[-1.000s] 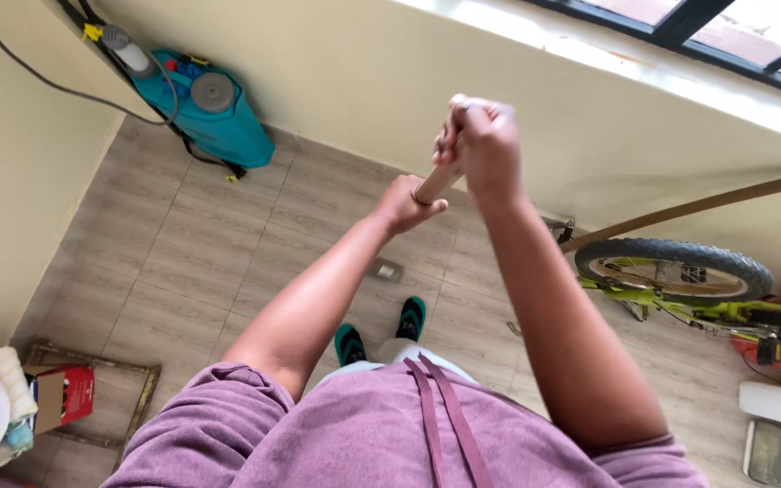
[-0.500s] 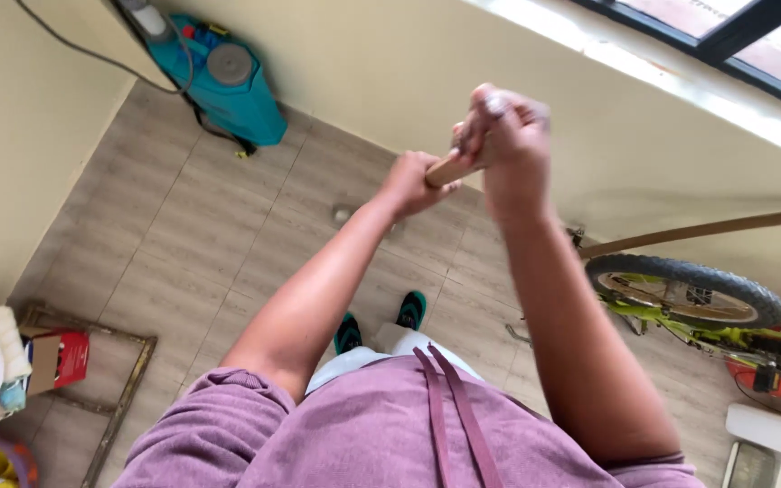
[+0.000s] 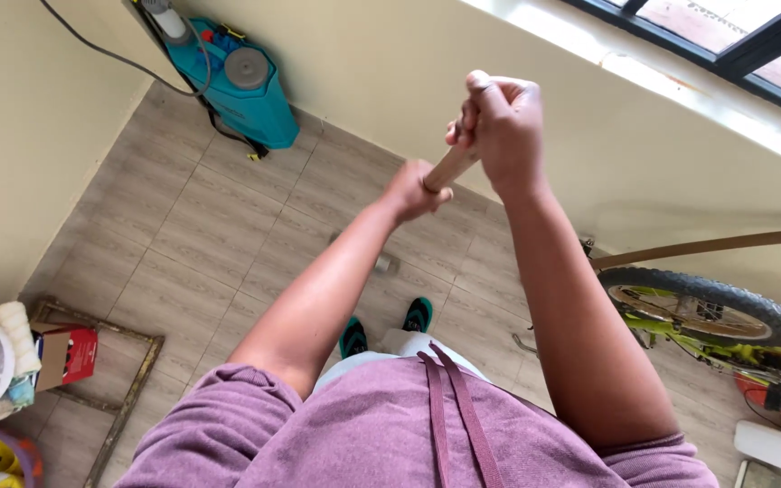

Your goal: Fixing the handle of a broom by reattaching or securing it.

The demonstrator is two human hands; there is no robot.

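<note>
Wooden handle (image 3: 451, 166) higher, more upright.

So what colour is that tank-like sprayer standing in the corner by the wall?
The sprayer is teal blue with a grey round cap, seen clearly in the head view.

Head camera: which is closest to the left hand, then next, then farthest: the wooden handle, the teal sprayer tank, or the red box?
1. Wooden handle: gripped in the left hand.
2. Teal sprayer tank: against the wall, upper left.
3. Red box: on the floor, far lower left.
</note>
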